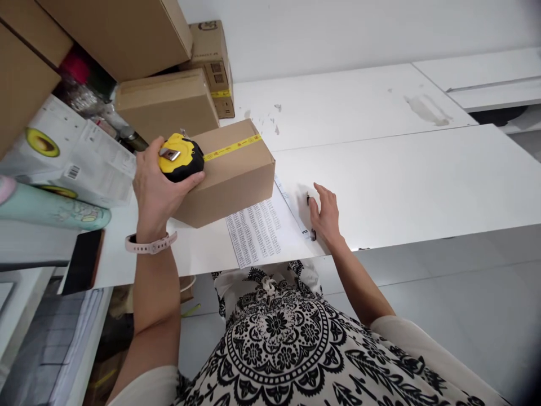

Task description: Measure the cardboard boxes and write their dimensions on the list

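A yellow and black tape measure (180,159) with a metal clip is in my left hand (154,180), fingers and thumb around its sides. It is at the left end of a closed brown cardboard box (232,194), whose top carries a strip of printed yellow tape (232,148). My right hand (325,214) hovers at the table with fingers slightly bent and apart. Beside and partly under it lies a slim dark-tipped object (313,234), perhaps a pen, mostly hidden. A printed sheet (257,234) with rows of small text lies partly beneath the box.
More cardboard boxes (167,104) are stacked at the back left. White packages with avocado pictures (71,152), a mint green bottle (54,203) and a dark phone-like slab (83,260) sit at the left. The white table (406,186) extends right; its front edge is near my body.
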`<state>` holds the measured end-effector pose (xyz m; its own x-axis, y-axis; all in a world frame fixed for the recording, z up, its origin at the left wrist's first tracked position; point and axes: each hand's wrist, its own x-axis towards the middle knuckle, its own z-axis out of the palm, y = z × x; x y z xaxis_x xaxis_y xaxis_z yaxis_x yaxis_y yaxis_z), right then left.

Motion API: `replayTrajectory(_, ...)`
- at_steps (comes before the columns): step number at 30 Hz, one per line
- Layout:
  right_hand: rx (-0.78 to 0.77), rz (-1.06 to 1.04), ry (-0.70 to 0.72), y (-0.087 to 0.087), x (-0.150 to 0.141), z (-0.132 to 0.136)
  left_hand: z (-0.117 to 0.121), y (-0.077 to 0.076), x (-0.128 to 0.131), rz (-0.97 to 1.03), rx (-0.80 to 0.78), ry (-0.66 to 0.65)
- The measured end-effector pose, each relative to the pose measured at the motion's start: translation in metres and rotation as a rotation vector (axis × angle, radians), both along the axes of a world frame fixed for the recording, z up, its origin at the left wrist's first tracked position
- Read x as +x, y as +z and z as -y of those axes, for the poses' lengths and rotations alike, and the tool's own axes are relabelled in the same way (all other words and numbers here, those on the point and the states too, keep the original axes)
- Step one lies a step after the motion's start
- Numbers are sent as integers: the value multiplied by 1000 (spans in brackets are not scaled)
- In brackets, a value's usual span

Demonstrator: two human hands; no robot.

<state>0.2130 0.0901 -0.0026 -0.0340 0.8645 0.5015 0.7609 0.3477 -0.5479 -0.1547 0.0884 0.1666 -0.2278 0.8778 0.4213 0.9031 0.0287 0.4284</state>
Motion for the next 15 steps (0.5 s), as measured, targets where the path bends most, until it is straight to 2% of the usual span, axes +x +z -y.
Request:
replayTrajectory(5,157,-23,206,59,-57,-5,6,-4,5,-37,3,87)
replayTrajectory(8,177,53,299,84,-94,-18,10,-2,10,-25,-7,101)
replayTrajectory(11,204,113,359,91,-117,-31,15,0,16,25,7,105)
replayTrajectory(13,229,130,380,89,-122,-33,23,0,18,95,68,96)
replayTrajectory(15,271,130,377,84,-119,-26,36,-2,19,247,162,62)
